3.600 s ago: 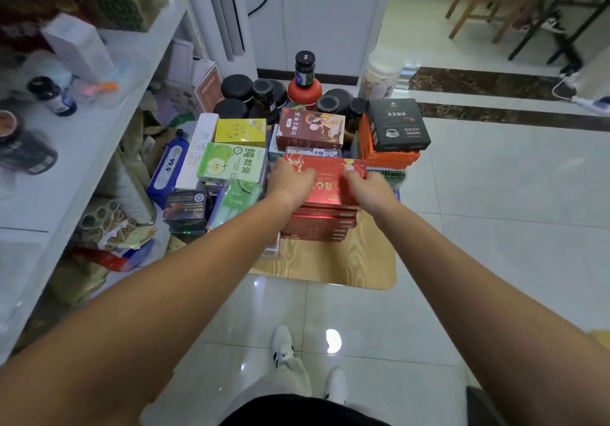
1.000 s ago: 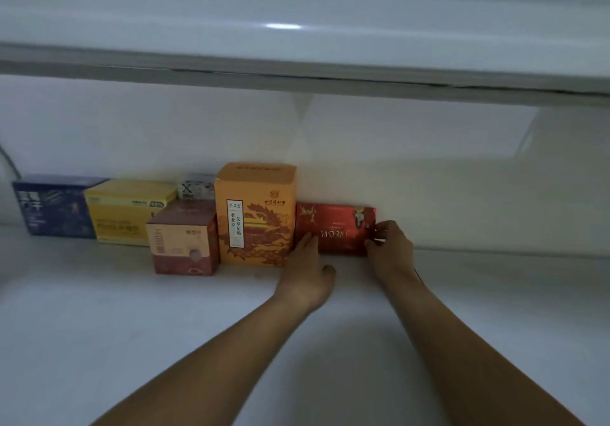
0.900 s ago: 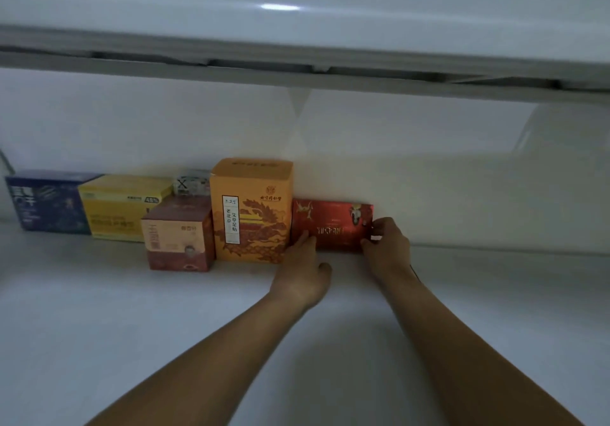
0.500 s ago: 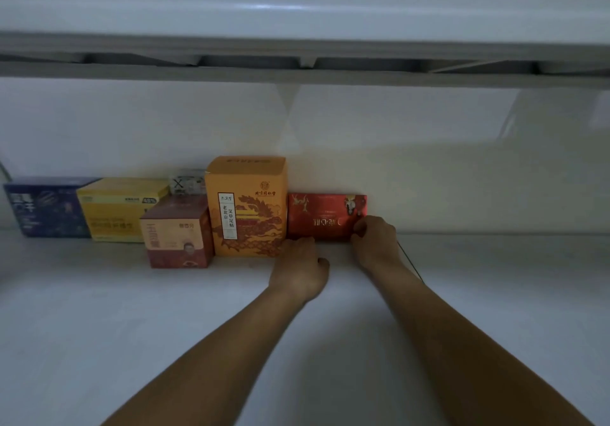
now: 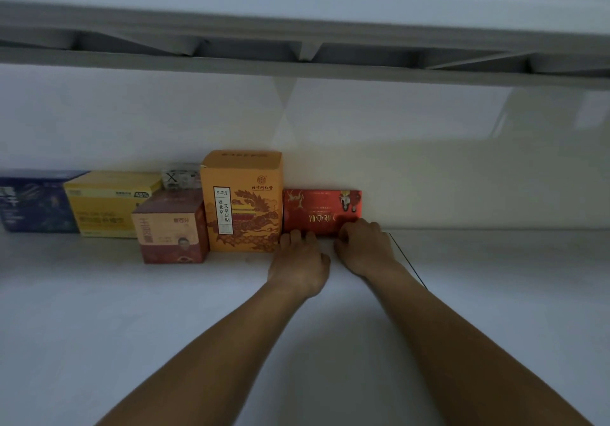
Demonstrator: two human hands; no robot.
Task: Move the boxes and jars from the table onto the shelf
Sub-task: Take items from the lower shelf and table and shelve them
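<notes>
Head view: the red box (image 5: 321, 209) lies sideways against the wall (image 5: 429, 161), right in front of both hands. The left hand (image 5: 300, 260) touches it, fingers straight. I cannot tell the right hand's (image 5: 363, 247) hold.

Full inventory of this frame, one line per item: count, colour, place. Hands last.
red box: 1, red with gold print, upright at the back wall, right end of the row
orange box: 1, orange, tallest, just left of the red box
brown box: 1, brown and peach, front-left of the orange box
grey-white box: 1, behind the brown box, mostly hidden
yellow box: 1, yellow, left of the brown box
blue box: 1, dark blue, far left
black line: 1, thin, by the right wrist; unidentifiable
shelf: 1, white, under everything
upper shelf: 1, white, overhead
left hand: 1, fingertips at the red box's lower left
right hand: 1, over the red box's lower right corner; grip unclear
</notes>
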